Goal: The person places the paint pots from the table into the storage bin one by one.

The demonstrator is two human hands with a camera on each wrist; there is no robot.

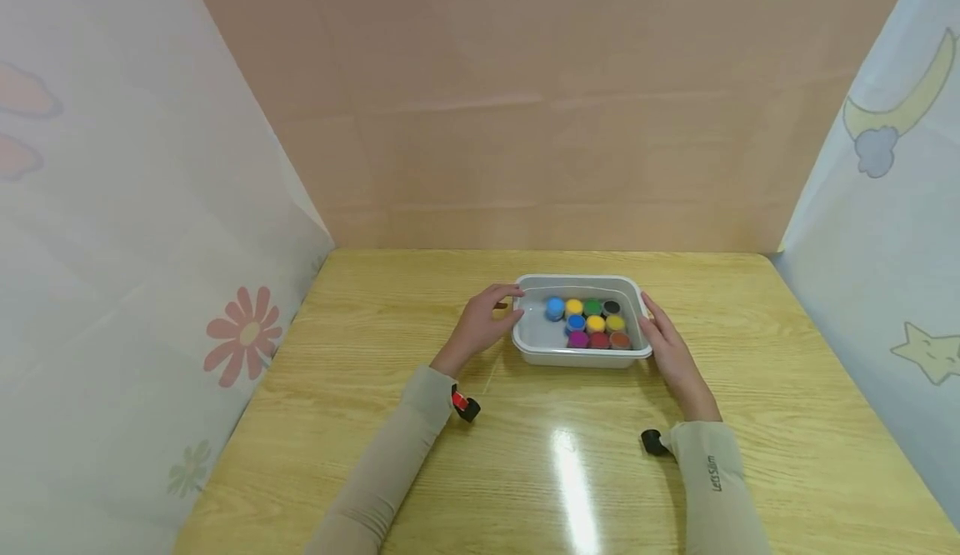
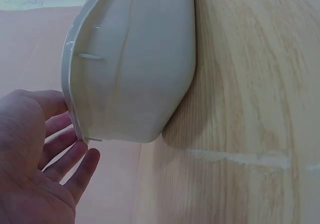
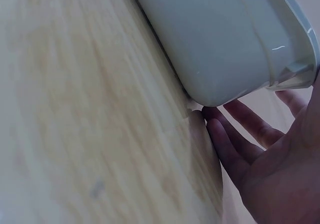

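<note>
On the table stands a pale plastic tub [image 1: 577, 358], rectangular with rounded corners. Several small round pots, among them a light blue pot [image 1: 554, 308] and a black-topped pot [image 1: 611, 308], fill its middle and right part. My left hand [image 1: 483, 320] is at the tub's left end, thumb and fingertips apart and touching the rim, the outer fingers spread in the left wrist view. At the right end, my right hand [image 1: 671, 355] holds the tub with the thumb over the rim. In the right wrist view its fingers [image 3: 227, 144] reach the outer wall near the base.
The wood-grain table [image 1: 360, 313] meets a brown backdrop [image 1: 555, 163] behind the tub. White printed sheets hang at the left [image 1: 135, 247] and right [image 1: 885, 230]. A pale streak [image 2: 240, 157] marks the tabletop beside the tub.
</note>
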